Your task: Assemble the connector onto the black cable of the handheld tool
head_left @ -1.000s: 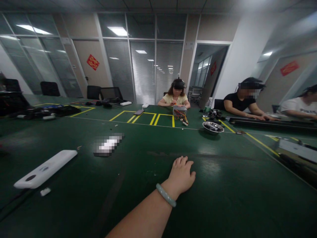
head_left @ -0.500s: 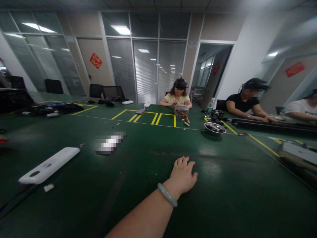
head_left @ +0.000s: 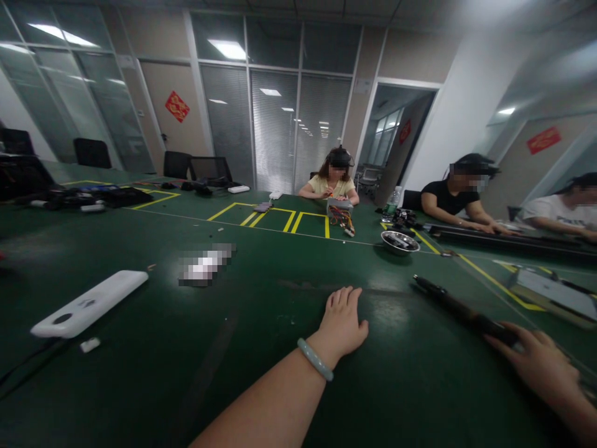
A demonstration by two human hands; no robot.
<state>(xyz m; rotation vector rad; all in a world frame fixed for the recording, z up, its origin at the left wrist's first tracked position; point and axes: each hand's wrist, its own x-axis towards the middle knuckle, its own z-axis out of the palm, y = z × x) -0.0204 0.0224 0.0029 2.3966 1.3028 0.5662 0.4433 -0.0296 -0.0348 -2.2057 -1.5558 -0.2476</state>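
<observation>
My left hand (head_left: 342,323) lies palm down on the green table (head_left: 261,379), its fingers stretched out and nothing held. A pale green bangle (head_left: 316,359) circles that wrist. At the right, my right hand (head_left: 541,361) is wrapped round the rear end of a long, black electric screwdriver (head_left: 459,308). Its narrow tip points up and left, towards the metal bowl. The hand and the tool's rear are somewhat blurred by motion.
Ahead stands a metal bowl (head_left: 400,242) with dark things in it. Beyond are a grey box with coloured wires (head_left: 340,211) and a bottle (head_left: 390,205). A white power bank-like device (head_left: 91,305) lies left; a grey metal case (head_left: 553,295) right. Several people sit across the table.
My right hand has come into view from the right, holding the black electric screwdriver. The left hand stays flat on the table. My view has shifted slightly.
</observation>
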